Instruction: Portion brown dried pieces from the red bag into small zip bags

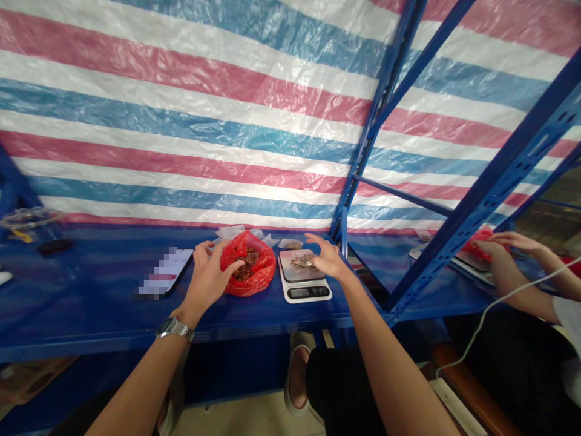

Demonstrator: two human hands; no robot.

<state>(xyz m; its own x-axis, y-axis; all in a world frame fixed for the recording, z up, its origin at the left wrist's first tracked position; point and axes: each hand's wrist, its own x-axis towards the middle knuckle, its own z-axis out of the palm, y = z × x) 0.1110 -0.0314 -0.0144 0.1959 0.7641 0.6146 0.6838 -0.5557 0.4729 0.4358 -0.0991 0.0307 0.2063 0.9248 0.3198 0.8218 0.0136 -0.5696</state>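
My left hand (209, 271) grips the left rim of a red plastic bag (261, 278), thumb inside and fingers outside. Small brown pieces (242, 270) and a little round cup (252, 258) lie within the bag. To the right of it stands a white digital kitchen scale (293, 294) with a metal plate. On that plate rests a small clear packet (299, 260) with bits in it. My right hand (327, 257) is over the plate's right side, fingers apart, its thumb at the packet; whether it touches is hard to tell.
A phone (170, 272) lies left of the bag on the blue shelf (100, 303). Clear bags (231, 232) and another filled packet (290, 244) are behind. A blue metal upright (454, 236) stands at right; beyond it, another person's hands (503, 245) work at a red bag.
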